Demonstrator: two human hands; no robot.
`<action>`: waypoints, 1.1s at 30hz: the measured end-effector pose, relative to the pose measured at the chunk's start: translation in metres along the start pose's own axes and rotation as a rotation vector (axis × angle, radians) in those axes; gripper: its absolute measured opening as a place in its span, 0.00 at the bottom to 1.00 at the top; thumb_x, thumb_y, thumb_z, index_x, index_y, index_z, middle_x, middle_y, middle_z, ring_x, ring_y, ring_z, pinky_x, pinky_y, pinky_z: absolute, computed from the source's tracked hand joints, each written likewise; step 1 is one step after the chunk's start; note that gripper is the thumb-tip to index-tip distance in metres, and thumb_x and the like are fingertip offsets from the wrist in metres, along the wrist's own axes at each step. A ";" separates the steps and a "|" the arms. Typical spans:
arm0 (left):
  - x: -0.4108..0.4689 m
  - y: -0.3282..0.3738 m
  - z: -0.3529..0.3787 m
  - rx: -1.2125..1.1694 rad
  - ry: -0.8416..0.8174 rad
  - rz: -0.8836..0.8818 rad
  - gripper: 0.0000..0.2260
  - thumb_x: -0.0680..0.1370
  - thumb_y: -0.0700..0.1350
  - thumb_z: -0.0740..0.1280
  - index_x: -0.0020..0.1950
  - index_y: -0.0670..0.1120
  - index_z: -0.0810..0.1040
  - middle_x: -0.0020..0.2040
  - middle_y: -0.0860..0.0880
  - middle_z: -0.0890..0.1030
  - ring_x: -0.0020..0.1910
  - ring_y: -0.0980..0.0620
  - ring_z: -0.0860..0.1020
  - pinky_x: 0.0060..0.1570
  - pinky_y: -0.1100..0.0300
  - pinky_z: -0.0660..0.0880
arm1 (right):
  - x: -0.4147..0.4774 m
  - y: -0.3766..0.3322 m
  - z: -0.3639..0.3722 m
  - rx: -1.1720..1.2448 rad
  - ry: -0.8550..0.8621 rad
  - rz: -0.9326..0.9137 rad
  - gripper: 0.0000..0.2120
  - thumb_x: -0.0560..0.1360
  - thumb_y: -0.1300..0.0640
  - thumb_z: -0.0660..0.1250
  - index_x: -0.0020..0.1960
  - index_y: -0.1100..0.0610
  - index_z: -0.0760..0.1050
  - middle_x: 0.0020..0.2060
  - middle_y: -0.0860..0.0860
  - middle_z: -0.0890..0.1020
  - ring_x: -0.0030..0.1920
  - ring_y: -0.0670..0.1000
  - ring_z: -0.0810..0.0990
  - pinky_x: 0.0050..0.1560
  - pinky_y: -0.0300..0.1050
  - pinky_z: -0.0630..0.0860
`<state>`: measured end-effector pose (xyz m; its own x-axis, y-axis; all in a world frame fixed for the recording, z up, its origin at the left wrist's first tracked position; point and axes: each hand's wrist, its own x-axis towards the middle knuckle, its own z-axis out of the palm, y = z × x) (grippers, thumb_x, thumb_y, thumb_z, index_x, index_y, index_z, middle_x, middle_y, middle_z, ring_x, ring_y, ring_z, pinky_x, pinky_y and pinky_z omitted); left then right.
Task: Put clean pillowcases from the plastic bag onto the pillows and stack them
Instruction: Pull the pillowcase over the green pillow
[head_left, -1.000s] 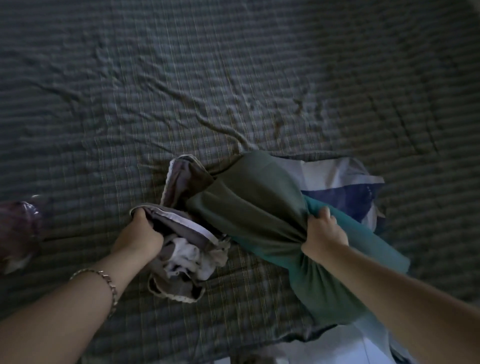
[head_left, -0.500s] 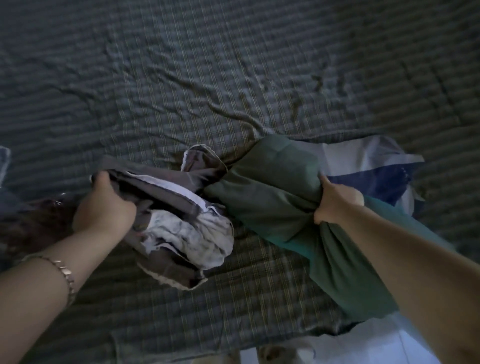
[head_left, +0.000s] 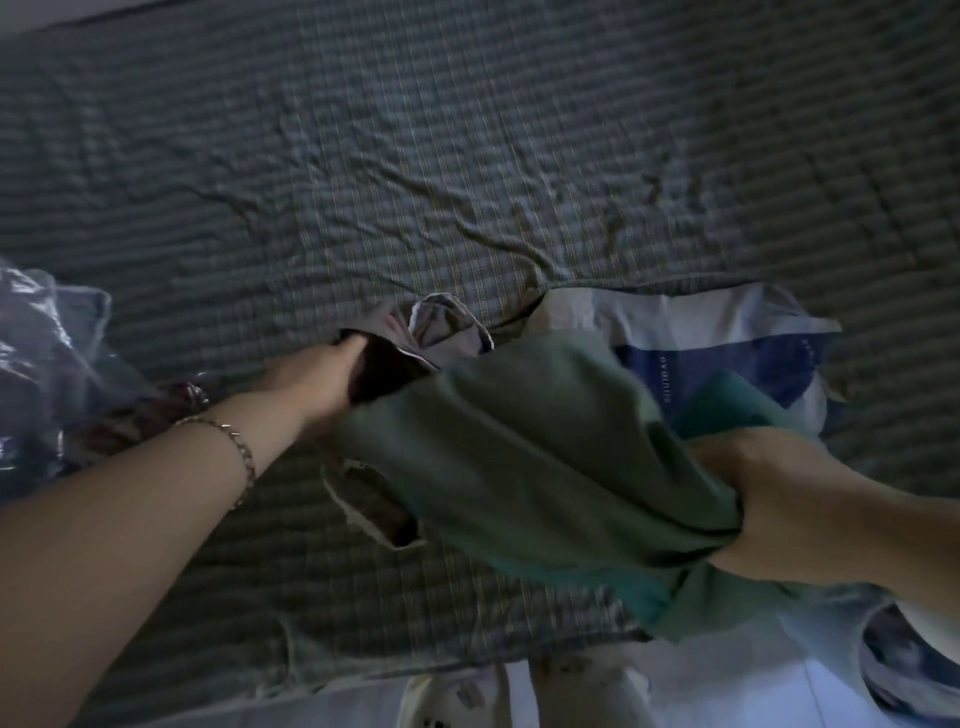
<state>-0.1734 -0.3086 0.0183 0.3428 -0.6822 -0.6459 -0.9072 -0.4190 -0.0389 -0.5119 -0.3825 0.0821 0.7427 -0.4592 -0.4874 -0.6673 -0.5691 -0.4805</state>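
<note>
Left hand (head_left: 317, 376): fingers curled round a fold of the grey case (head_left: 447, 325), holding it. Bracelet (head_left: 241, 447) on the wrist.

Right hand (head_left: 779, 483): closed tight on a bunched handful of the green pillow (head_left: 519, 457), thumb side up.

Green pillow: spans the gap between the hands, lifted off the bed at the right-hand end, its far end meeting the grey case beside the left hand. The picture is blurred, and whether that end sits inside the case cannot be told.

Grey case: crumpled, pale trim showing just beyond the left hand; a further part hangs under the pillow, nearer the person than the left hand.

Blue-white cloth (head_left: 727, 358): lies flat on the bed beyond the right hand, partly under the pillow.

Bag (head_left: 47, 358): clear plastic, crumpled, outward of the left forearm, well apart from the right hand.

Sheet (head_left: 467, 156): checked, creased, under everything and stretching away beyond both hands.

Floor (head_left: 727, 686): pale, below the right forearm at the bed's near edge.
</note>
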 end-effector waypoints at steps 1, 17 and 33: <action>-0.004 0.000 -0.002 -0.002 0.010 0.027 0.26 0.76 0.43 0.64 0.72 0.47 0.58 0.57 0.38 0.76 0.52 0.39 0.77 0.46 0.52 0.73 | 0.002 -0.011 0.003 -0.027 -0.053 -0.074 0.10 0.64 0.45 0.64 0.41 0.49 0.75 0.30 0.43 0.80 0.32 0.46 0.79 0.33 0.40 0.77; -0.062 -0.034 0.024 0.090 0.532 0.694 0.28 0.63 0.33 0.71 0.58 0.53 0.69 0.51 0.45 0.80 0.23 0.45 0.77 0.17 0.61 0.70 | 0.037 -0.052 0.031 0.295 -0.012 0.225 0.30 0.66 0.61 0.70 0.57 0.31 0.67 0.37 0.40 0.74 0.40 0.48 0.78 0.36 0.39 0.72; -0.077 -0.010 0.072 -0.568 0.398 -0.161 0.08 0.74 0.36 0.65 0.43 0.43 0.66 0.43 0.46 0.70 0.37 0.51 0.68 0.28 0.65 0.58 | 0.038 -0.052 0.025 1.134 0.294 0.767 0.23 0.66 0.71 0.66 0.56 0.50 0.75 0.42 0.53 0.79 0.42 0.54 0.77 0.34 0.43 0.72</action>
<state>-0.2081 -0.2086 0.0134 0.6235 -0.7070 -0.3339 -0.6072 -0.7069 0.3628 -0.4507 -0.3533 0.0700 0.0667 -0.6054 -0.7931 -0.4849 0.6751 -0.5560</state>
